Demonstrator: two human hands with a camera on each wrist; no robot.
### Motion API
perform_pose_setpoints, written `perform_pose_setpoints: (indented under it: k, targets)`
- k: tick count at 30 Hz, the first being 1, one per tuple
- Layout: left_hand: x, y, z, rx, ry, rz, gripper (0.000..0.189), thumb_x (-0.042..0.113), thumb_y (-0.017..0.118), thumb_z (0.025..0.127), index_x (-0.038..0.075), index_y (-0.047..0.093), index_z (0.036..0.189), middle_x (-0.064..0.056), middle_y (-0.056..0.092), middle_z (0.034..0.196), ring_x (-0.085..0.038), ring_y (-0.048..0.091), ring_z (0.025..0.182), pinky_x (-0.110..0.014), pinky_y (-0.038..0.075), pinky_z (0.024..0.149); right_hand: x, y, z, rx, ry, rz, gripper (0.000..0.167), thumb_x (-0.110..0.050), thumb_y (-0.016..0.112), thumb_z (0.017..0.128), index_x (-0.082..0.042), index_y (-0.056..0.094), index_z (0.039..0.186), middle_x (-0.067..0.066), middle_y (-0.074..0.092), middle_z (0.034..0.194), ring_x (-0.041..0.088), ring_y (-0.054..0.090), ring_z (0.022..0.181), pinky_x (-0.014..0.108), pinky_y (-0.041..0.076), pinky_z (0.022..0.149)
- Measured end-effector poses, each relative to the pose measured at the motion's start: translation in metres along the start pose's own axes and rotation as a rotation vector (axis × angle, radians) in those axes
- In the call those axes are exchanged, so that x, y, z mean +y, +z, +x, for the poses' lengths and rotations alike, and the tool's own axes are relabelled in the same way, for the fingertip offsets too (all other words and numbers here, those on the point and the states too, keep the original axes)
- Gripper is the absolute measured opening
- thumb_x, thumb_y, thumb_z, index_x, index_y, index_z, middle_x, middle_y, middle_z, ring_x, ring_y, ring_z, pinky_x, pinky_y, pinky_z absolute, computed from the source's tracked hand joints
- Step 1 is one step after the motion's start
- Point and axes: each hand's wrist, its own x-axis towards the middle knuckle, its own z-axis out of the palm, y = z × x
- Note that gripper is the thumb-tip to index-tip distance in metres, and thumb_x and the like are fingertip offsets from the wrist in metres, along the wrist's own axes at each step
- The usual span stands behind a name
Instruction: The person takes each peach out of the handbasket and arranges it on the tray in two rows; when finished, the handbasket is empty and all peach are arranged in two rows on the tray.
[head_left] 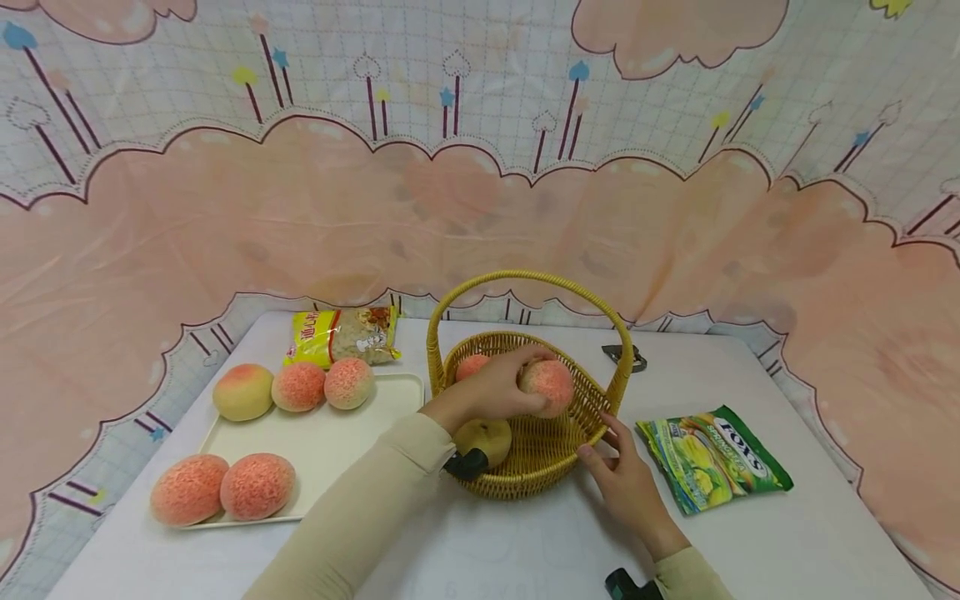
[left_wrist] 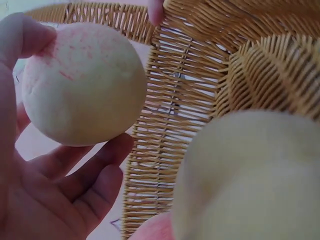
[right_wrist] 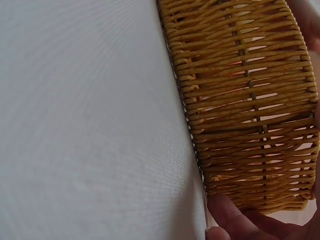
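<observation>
My left hand holds a pink-and-cream peach over the wicker basket, thumb and fingers around it. In the left wrist view, the peach's pale side faces the camera. Inside the basket sit a yellowish peach at the front left and a pink one behind, partly hidden by my left hand. My right hand grips the basket's right side, thumb near the rim. In the right wrist view, its fingers touch the woven outer wall low down.
Left of the basket, a cream tray bears several peaches along its edges. A yellow snack bag lies behind it. To the right are a green FOXS bag and a small black object. The basket's handle arches upright.
</observation>
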Motion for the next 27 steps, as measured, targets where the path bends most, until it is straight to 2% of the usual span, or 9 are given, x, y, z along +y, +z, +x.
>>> perform_pose_setpoints:
  k: [5, 9, 14, 19, 24, 27]
  targets:
    - [0.009, -0.008, -0.018, -0.050, 0.024, 0.022, 0.062, 0.026, 0.069, 0.084, 0.019, 0.048, 0.142, -0.003, 0.060, 0.123, -0.014, 0.062, 0.092, -0.030, 0.055, 0.074, 0.000, 0.000, 0.000, -0.006, 0.014, 0.001, 0.065, -0.032, 0.056, 0.104, -0.014, 0.022, 0.156, 0.035, 0.037, 0.148, 0.038, 0.063, 0.113, 0.046, 0.056, 0.081]
    - [0.014, -0.014, -0.033, -0.063, 0.041, 0.035, 0.057, 0.025, 0.070, 0.085, 0.021, 0.051, 0.138, -0.002, 0.061, 0.118, -0.014, 0.063, 0.089, -0.030, 0.055, 0.073, -0.001, 0.000, -0.001, -0.009, 0.014, -0.001, 0.065, -0.031, 0.055, 0.104, -0.014, 0.021, 0.156, 0.035, 0.036, 0.149, 0.039, 0.063, 0.113, 0.045, 0.057, 0.080]
    - [0.012, -0.025, -0.048, -0.055, 0.080, 0.057, 0.053, 0.022, 0.072, 0.084, 0.020, 0.055, 0.134, -0.002, 0.059, 0.117, -0.014, 0.062, 0.090, -0.030, 0.055, 0.072, -0.003, 0.000, 0.000, -0.012, 0.010, -0.003, 0.065, -0.031, 0.055, 0.104, -0.014, 0.021, 0.157, 0.035, 0.036, 0.149, 0.039, 0.063, 0.113, 0.047, 0.056, 0.082]
    - [0.007, -0.037, -0.064, -0.055, 0.082, 0.090, 0.054, 0.028, 0.072, 0.086, 0.020, 0.055, 0.136, -0.002, 0.057, 0.119, -0.014, 0.061, 0.090, -0.032, 0.054, 0.074, -0.002, 0.000, 0.000, -0.012, 0.007, -0.011, 0.065, -0.031, 0.055, 0.104, -0.014, 0.020, 0.157, 0.036, 0.035, 0.149, 0.039, 0.063, 0.113, 0.046, 0.057, 0.081]
    - [0.002, -0.047, -0.080, -0.064, 0.080, 0.112, 0.050, 0.034, 0.070, 0.091, 0.023, 0.053, 0.136, 0.003, 0.062, 0.106, -0.012, 0.062, 0.086, -0.034, 0.052, 0.075, -0.002, 0.000, 0.000, -0.013, 0.014, -0.008, 0.066, -0.033, 0.055, 0.104, -0.015, 0.020, 0.157, 0.035, 0.035, 0.150, 0.038, 0.063, 0.113, 0.044, 0.057, 0.079]
    - [-0.001, -0.051, -0.088, -0.065, 0.063, 0.127, 0.049, 0.033, 0.068, 0.092, 0.022, 0.054, 0.137, 0.005, 0.061, 0.087, -0.011, 0.058, 0.077, -0.032, 0.049, 0.069, -0.002, 0.000, 0.001, -0.014, 0.018, -0.007, 0.066, -0.034, 0.055, 0.104, -0.015, 0.020, 0.157, 0.034, 0.035, 0.150, 0.038, 0.062, 0.113, 0.043, 0.057, 0.078]
